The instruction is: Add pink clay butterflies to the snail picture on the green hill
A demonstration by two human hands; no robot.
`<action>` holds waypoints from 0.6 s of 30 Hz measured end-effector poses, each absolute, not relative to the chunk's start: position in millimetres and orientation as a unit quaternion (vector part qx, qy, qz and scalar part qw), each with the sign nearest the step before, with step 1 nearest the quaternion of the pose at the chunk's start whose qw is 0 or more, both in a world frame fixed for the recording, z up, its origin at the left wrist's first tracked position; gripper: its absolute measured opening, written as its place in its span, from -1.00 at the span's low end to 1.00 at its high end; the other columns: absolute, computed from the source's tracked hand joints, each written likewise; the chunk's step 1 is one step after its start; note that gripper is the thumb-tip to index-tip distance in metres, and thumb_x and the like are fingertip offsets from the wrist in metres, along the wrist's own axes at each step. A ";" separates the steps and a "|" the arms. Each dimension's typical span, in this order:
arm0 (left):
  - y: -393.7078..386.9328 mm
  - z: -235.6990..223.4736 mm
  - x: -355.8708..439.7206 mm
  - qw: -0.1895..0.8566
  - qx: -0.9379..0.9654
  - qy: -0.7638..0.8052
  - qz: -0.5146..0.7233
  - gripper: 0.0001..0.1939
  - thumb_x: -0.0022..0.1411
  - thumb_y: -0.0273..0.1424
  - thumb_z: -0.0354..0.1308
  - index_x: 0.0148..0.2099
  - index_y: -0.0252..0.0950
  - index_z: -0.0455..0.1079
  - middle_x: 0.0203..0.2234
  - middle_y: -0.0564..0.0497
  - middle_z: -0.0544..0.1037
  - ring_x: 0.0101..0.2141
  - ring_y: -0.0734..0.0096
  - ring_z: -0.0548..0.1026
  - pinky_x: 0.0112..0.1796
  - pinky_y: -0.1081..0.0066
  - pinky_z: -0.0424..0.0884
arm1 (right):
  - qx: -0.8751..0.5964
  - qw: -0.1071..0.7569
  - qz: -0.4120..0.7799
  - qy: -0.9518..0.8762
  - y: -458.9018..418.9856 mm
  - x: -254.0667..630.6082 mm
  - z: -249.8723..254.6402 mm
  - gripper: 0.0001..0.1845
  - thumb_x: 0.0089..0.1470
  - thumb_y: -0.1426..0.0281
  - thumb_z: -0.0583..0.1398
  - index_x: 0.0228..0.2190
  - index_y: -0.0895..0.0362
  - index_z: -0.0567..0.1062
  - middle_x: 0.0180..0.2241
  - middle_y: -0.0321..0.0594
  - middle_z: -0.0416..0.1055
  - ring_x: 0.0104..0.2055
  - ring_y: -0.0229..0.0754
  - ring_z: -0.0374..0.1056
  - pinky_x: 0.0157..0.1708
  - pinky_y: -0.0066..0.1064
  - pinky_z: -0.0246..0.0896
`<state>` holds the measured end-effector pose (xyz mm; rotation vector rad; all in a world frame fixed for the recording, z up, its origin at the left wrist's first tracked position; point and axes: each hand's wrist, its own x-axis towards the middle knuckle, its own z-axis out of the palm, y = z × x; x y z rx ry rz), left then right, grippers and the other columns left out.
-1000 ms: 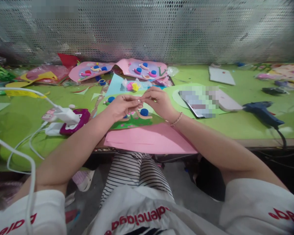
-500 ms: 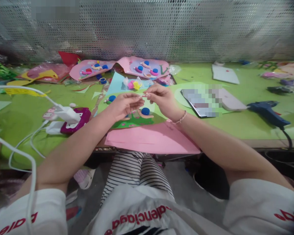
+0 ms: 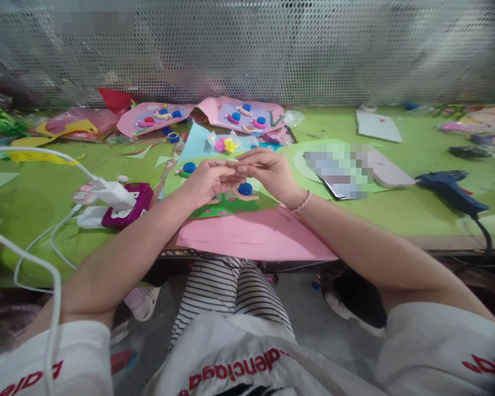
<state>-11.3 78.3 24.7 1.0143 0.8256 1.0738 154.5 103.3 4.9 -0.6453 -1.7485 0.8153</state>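
My left hand (image 3: 214,179) and my right hand (image 3: 268,170) meet fingertip to fingertip above a green craft sheet (image 3: 181,190). Both are closed in a pinch; whatever lies between the fingers is hidden or too small to name. Just below them on the sheet is a snail-like figure with a blue ball (image 3: 245,188) and a peach curved body. Another blue ball (image 3: 188,167) sits left of my left hand. Behind the hands are pink and yellow lumps (image 3: 226,144) in clear wrapping on light blue paper (image 3: 192,142).
Pink paper (image 3: 247,236) lies at the front edge. To the right are a phone (image 3: 334,173), a pale pink case-like block (image 3: 390,168) and a blue glue gun (image 3: 454,190). White chargers plug into a purple box (image 3: 138,203) at left. A perforated metal panel (image 3: 247,55) stands behind.
My hands have drawn closer together, and the fingers of my right hand now overlap the left fingertips. The small pale bit seen between the fingertips is no longer clear.
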 end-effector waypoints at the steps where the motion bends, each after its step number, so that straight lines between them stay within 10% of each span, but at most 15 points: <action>1: 78.1 24.6 -10.9 0.663 0.455 0.364 0.470 -0.85 -0.02 -0.65 0.12 -0.48 -0.39 0.50 -0.53 -0.03 0.59 -0.43 0.38 0.58 -0.14 0.25 0.47 | -0.277 0.526 0.350 -0.725 102.6 154.4 4.5 -0.79 -0.09 0.27 0.33 -0.43 0.16 0.56 -0.34 -0.21 0.50 -0.27 -0.27 0.42 -0.23 -0.36 0.40; 18: 80.9 17.1 -14.2 0.661 0.472 0.365 0.456 -0.87 -0.01 -0.39 0.39 -0.43 -0.35 0.54 -0.52 0.00 0.60 -0.49 0.52 0.55 -0.35 0.52 0.47 | -0.202 0.480 0.062 -0.851 105.7 164.6 8.5 -0.86 0.11 0.36 0.19 -0.32 0.09 0.57 -0.36 -0.22 0.49 -0.30 -0.27 0.40 -0.30 -0.41 0.36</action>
